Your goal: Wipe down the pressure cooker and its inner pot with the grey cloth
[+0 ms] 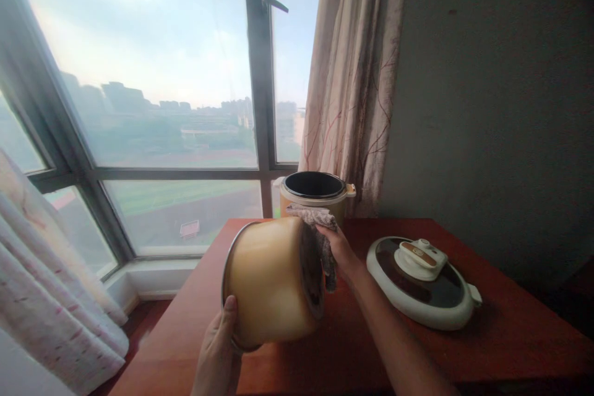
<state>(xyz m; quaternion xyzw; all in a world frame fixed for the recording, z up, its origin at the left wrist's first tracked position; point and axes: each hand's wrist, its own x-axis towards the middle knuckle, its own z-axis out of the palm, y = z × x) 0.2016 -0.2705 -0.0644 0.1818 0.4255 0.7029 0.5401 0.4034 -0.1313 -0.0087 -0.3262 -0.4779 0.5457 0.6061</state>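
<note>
A gold inner pot (pixel 266 278) is tipped on its side above the table, its rim to the left and its dark base to the right. My left hand (pixel 220 340) grips it by the lower rim, thumb on the outer wall. My right hand (pixel 341 247) is closed on a grey-brown cloth (pixel 320 218), which lies against the edge of the pot's base. Behind them stands the cooker body (pixel 341 210), its top uncovered and its inside dark. On the right, the round white lid (pixel 385 294) with a dark top and a raised handle rests on the table.
The reddish-brown wooden table (pixel 171 346) spans the foreground. A large window (pixel 176 62) with dark frames is behind it. A patterned curtain (pixel 357 74) hangs behind the cooker, another curtain (pixel 51 297) at the left. A grey wall (pixel 482 111) rises on the right.
</note>
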